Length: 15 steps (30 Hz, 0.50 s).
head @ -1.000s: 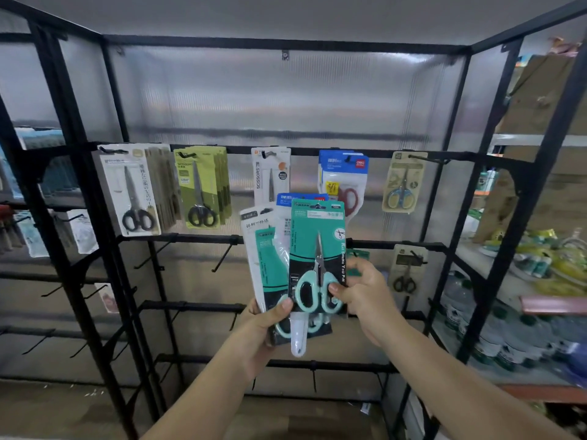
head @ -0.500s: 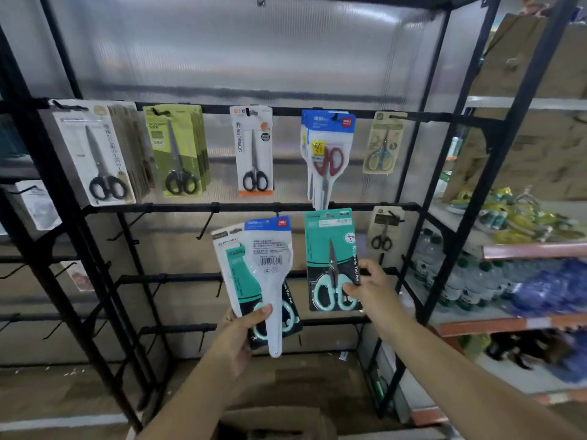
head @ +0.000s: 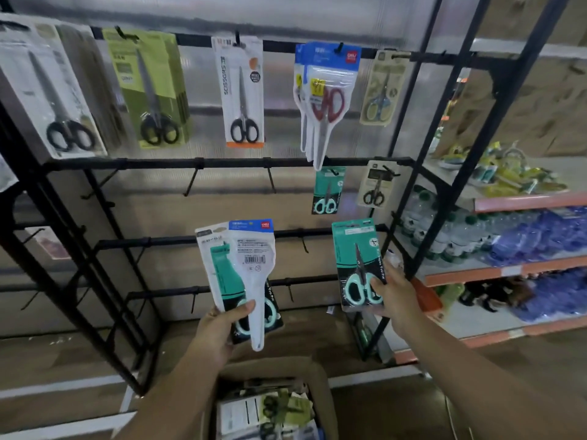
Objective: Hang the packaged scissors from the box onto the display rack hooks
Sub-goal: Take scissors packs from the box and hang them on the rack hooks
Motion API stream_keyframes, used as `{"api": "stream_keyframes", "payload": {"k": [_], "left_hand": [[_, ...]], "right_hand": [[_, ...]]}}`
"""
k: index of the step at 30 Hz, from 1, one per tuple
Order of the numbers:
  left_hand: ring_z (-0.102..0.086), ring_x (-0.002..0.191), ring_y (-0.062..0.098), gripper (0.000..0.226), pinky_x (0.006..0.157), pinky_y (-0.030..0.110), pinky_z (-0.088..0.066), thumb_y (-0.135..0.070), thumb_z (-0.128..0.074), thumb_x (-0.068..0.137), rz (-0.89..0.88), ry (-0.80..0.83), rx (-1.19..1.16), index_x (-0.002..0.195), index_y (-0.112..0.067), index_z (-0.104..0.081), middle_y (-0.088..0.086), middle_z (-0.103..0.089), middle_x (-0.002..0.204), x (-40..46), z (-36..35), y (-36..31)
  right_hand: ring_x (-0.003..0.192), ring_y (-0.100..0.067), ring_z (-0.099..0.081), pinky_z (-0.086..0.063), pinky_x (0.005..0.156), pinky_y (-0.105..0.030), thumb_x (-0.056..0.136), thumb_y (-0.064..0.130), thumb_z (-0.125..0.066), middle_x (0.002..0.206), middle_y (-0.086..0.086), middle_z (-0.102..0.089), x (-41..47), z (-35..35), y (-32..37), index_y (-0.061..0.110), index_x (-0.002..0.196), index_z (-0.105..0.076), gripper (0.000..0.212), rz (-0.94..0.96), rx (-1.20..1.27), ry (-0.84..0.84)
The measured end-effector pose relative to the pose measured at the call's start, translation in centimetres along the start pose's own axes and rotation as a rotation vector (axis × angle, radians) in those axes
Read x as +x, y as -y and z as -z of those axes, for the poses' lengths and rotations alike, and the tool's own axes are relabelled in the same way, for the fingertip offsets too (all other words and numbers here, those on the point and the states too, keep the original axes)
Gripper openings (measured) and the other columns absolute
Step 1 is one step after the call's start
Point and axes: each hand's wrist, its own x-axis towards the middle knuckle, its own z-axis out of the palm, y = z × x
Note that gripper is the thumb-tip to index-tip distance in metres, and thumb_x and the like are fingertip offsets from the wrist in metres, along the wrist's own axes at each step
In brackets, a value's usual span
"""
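Observation:
My right hand (head: 392, 296) grips one teal pack of mint-handled scissors (head: 359, 262) by its lower right corner, held upright in front of the rack's third bar. My left hand (head: 219, 328) holds a fanned stack of scissor packs (head: 241, 274), a white blister pack in front. An identical teal pack (head: 325, 192) hangs on a second-row hook, above and left of the held one. The black display rack (head: 222, 161) carries several hung packs along its top bar. The open cardboard box (head: 273, 404) with more packs sits below my arms.
Bare hooks (head: 190, 184) jut from the second, third and fourth bars at the left and middle. A small grey pack (head: 376, 185) hangs right of the teal one. Store shelves (head: 508, 271) with bottles and blue packets stand to the right, past the rack's black post.
My right hand has pulled the teal pack off the stack and carried it right and down. The view has tilted downward, bringing the box into sight.

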Motion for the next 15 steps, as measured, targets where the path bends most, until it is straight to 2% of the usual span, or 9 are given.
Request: {"api": "stream_keyframes", "payload": {"k": [2,4,6,9,12,13,15], "left_hand": [[-0.062,0.103,0.029,0.042,0.102,0.047,-0.04,-0.001,-0.075,0.052,0.032,0.009,-0.01,0.092,-0.012,-0.067,0.004,-0.073,0.092,0.8,-0.8,0.1],[-0.06,0.109,0.029,0.047,0.105,0.05,-0.036,-0.004,-0.076,0.049,0.059,0.007,-0.025,0.095,-0.014,-0.068,0.006,-0.071,0.103,1.8,-1.7,0.2],[-0.062,0.104,0.029,0.049,0.096,0.046,-0.045,-0.004,-0.074,0.052,0.087,-0.01,-0.055,0.1,-0.014,-0.067,0.008,-0.07,0.106,2.8,-2.7,0.5],[-0.065,0.093,0.027,0.061,0.071,0.036,-0.051,-0.004,-0.071,0.057,0.109,-0.04,-0.121,0.117,-0.013,-0.062,0.01,-0.068,0.111,4.3,-4.2,0.8],[-0.064,0.097,0.028,0.065,0.066,0.035,-0.052,-0.004,-0.07,0.059,0.08,-0.054,-0.161,0.123,-0.014,-0.059,0.011,-0.066,0.116,5.8,-5.7,0.8],[-0.064,0.098,0.028,0.066,0.064,0.035,-0.054,-0.004,-0.07,0.06,0.072,-0.053,-0.165,0.124,-0.014,-0.058,0.011,-0.065,0.118,6.4,-6.3,0.7],[-0.063,0.099,0.029,0.066,0.057,0.033,-0.056,-0.004,-0.069,0.062,0.053,-0.046,-0.164,0.126,-0.013,-0.056,0.011,-0.064,0.119,7.5,-7.4,0.7]], "right_hand": [[0.096,-0.031,-0.059,-0.053,0.044,-0.03,0.092,-0.003,-0.049,0.12,-0.014,-0.056,1.0,-0.3,0.3,0.019,0.132,-0.05,0.045,0.013,-0.024,0.025],[0.079,-0.021,-0.061,-0.052,0.052,-0.031,0.092,-0.003,-0.05,0.113,-0.013,-0.059,2.3,-0.5,0.5,0.017,0.131,-0.051,0.044,0.03,-0.044,0.045],[0.074,-0.018,-0.06,-0.05,0.057,-0.033,0.092,-0.003,-0.05,0.107,-0.012,-0.06,4.1,-0.7,0.9,0.014,0.13,-0.052,0.042,0.02,-0.02,0.045],[0.085,-0.027,-0.059,-0.049,0.061,-0.035,0.092,-0.002,-0.051,0.118,-0.016,-0.06,7.1,-0.9,2.0,0.012,0.127,-0.053,0.038,0.009,0.002,0.048],[0.088,-0.022,-0.056,-0.047,0.058,-0.027,0.093,-0.001,-0.05,0.115,-0.008,-0.058,10.0,-1.0,3.8,0.015,0.134,-0.047,0.044,0.088,-0.022,0.075],[0.089,-0.02,-0.056,-0.048,0.061,-0.026,0.093,-0.002,-0.05,0.114,-0.004,-0.057,11.0,-1.0,4.3,0.014,0.135,-0.046,0.045,0.126,-0.019,0.086],[0.093,-0.021,-0.058,-0.052,0.078,-0.033,0.092,-0.001,-0.052,0.114,-0.002,-0.059,13.2,-1.1,5.3,0.014,0.132,-0.049,0.043,0.194,-0.021,0.111]]}}
